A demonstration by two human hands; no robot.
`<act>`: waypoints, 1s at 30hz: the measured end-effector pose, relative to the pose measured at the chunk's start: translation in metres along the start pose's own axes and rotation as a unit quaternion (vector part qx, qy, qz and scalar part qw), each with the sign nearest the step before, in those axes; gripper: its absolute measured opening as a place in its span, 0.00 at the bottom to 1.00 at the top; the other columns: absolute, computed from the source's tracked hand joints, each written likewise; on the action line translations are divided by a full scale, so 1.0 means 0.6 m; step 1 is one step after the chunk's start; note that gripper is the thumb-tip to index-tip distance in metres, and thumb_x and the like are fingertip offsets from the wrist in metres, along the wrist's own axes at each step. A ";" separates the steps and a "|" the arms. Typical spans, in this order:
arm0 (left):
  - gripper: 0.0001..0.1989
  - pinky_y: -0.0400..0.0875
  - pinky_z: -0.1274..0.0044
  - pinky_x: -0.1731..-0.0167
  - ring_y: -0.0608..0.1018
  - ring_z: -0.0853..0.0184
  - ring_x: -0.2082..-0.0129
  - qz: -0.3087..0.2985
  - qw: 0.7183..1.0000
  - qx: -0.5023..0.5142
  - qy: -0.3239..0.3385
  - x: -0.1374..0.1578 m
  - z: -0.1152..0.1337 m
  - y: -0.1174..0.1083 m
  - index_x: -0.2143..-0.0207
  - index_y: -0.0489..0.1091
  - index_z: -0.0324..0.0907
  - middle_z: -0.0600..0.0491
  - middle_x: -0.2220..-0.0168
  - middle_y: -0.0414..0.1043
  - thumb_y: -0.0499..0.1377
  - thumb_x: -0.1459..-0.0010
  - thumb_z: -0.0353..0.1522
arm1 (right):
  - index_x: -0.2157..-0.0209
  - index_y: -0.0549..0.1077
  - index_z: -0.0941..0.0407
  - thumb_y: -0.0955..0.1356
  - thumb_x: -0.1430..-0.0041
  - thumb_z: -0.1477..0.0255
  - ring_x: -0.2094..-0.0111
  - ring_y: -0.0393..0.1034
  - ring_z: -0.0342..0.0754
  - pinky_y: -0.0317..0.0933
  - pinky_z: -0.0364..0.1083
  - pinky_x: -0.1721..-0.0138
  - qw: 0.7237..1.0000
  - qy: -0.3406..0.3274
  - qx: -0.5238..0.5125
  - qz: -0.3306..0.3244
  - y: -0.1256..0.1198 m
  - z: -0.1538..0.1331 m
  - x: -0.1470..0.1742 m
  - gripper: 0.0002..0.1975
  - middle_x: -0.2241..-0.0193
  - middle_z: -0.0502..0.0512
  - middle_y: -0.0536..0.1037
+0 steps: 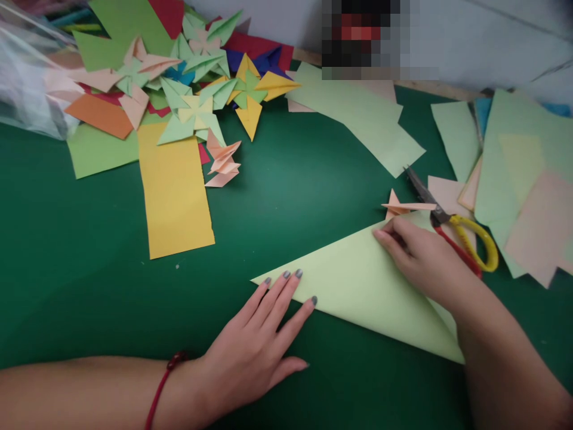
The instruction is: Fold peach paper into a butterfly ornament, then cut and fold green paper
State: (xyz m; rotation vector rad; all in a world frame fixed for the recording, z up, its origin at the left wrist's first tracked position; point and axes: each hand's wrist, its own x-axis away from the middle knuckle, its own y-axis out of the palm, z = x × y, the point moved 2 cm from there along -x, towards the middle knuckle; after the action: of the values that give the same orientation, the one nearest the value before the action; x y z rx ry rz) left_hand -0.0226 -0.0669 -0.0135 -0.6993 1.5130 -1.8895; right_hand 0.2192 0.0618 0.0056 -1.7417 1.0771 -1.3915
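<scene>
A pale green sheet of paper (pixel 358 286), folded over diagonally into a long triangle, lies on the green table in front of me. My left hand (pixel 262 337) rests flat with its fingers spread, the fingertips touching the paper's narrow left corner. At the upper right edge of the fold, my right hand (pixel 418 254) has its fingers curled together and closed on the paper. Just beyond that hand are scissors (pixel 447 218) with yellow and red handles and a small peach folded paper piece (pixel 396 206). My right hand and forearm hide part of the sheet's right side.
Folded paper flowers (pixel 197 110) in several colours are heaped at the upper left beside a clear plastic bag (pixel 36 77). A yellow paper strip (pixel 176 197) lies below them. Loose green sheets (pixel 349 107) and more paper (pixel 514 179) cover the back and right.
</scene>
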 end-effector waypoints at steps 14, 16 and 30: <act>0.33 0.45 0.61 0.42 0.49 0.50 0.36 -0.013 1.000 0.004 0.003 -0.002 -0.001 0.001 0.38 0.51 0.40 0.38 0.36 0.46 0.42 0.39 0.50 | 0.69 0.62 0.54 0.54 0.37 0.58 0.74 0.67 0.49 0.56 0.45 0.75 1.000 -0.006 -0.007 -0.001 0.000 0.001 0.000 0.16 0.72 0.56 0.73; 0.34 0.45 0.61 0.42 0.49 0.50 0.36 -0.018 1.000 0.004 0.004 -0.003 -0.001 0.001 0.38 0.51 0.40 0.38 0.35 0.46 0.42 0.39 0.50 | 0.69 0.62 0.54 0.55 0.38 0.58 0.74 0.67 0.49 0.55 0.45 0.76 1.000 -0.008 -0.006 0.002 -0.001 0.001 0.000 0.15 0.72 0.56 0.73; 0.38 0.45 0.59 0.42 0.48 0.50 0.35 -0.032 0.999 -0.030 -0.019 0.007 0.005 -0.001 0.36 0.48 0.37 0.37 0.36 0.47 0.41 0.40 0.52 | 0.70 0.62 0.53 0.56 0.39 0.57 0.75 0.67 0.50 0.56 0.46 0.77 1.000 -0.016 -0.004 0.012 0.003 0.009 -0.002 0.15 0.73 0.56 0.72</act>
State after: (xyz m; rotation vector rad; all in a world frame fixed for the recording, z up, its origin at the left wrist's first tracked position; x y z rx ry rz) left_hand -0.0232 -0.0719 -0.0124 -0.8145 1.5450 -1.8736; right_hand 0.2237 0.0620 0.0022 -1.7446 1.0852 -1.3425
